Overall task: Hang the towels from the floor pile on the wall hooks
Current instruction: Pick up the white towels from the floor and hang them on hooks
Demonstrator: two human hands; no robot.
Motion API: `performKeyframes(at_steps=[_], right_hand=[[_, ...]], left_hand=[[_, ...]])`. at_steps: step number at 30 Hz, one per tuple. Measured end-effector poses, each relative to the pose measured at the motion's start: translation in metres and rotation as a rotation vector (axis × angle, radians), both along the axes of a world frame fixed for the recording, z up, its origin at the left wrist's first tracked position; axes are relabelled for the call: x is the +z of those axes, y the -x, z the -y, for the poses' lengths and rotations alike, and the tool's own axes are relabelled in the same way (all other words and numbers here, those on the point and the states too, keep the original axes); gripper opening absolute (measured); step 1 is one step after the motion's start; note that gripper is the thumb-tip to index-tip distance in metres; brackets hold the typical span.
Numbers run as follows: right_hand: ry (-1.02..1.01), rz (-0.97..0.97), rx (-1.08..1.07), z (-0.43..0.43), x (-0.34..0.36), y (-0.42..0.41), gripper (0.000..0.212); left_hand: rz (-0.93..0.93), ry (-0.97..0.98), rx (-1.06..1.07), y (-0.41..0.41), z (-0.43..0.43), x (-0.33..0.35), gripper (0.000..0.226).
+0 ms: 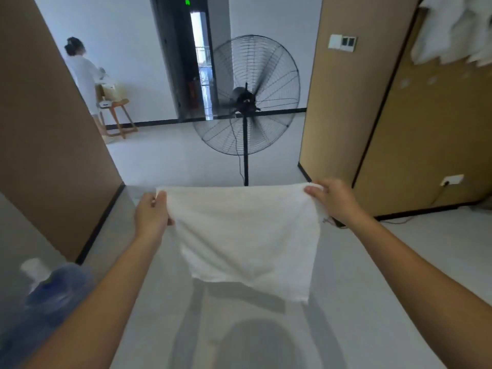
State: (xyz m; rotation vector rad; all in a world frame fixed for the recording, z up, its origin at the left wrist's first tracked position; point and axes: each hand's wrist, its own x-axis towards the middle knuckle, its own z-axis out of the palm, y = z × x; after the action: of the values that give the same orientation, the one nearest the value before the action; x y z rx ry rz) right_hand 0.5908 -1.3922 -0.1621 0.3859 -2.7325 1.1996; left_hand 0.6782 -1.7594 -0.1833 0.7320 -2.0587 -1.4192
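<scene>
**Head view.** A white towel (245, 235) was held spread in the air, near and central, above the pale floor. The left hand (151, 214) pinched its upper left corner and the right hand (332, 201) pinched its upper right corner. The hands were well apart, so the top edge ran taut between them and the cloth hung free below.

The step in hand appeared to be the shaking-out or carrying of one towel before hanging; the floor pile lay outside the view. Other white towels (452, 30) hung high on the brown wall panel (426, 142) at the far right, which suggested the task was partly done. Small pale marks on that panel below them may have been free hooks, but they were too blurred to tell.

The next move would probably call for a turn to the right, a lift to hook height, and the catching of an edge on a hook.

A standing fan (247, 97) stood straight ahead, beyond the towel. A cord (399, 221) trailed on the floor from a wall socket (452, 179) at the right and could catch a foot. A blue water bottle (53, 296) showed blurred at the near left. A second person (82, 73) stood by a wooden stool (117, 115) at the far left, well apart from the work.
</scene>
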Motion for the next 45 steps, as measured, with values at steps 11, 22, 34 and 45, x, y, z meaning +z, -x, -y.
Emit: performKeyframes(at_steps=[11,22,34,45], right_hand=[[-0.137,-0.02,-0.542,-0.246,0.01,0.063,0.037],[-0.128,0.017,-0.906,-0.395,0.031,0.103,0.028],[-0.152,0.029,-0.973,-0.578,0.009,0.159,0.022],[-0.261,-0.021,-0.949,-0.789,0.005,0.249,0.028]], left_hand=[[-0.008,-0.102,-0.557,0.228,-0.241,0.0,0.026],[0.039,-0.071,-1.114,0.39,-0.446,0.023,0.032],[-0.002,-0.008,-1.175,0.491,-0.683,0.024,0.029],[-0.104,0.331,-1.148,0.551,-0.911,0.027,0.012]])
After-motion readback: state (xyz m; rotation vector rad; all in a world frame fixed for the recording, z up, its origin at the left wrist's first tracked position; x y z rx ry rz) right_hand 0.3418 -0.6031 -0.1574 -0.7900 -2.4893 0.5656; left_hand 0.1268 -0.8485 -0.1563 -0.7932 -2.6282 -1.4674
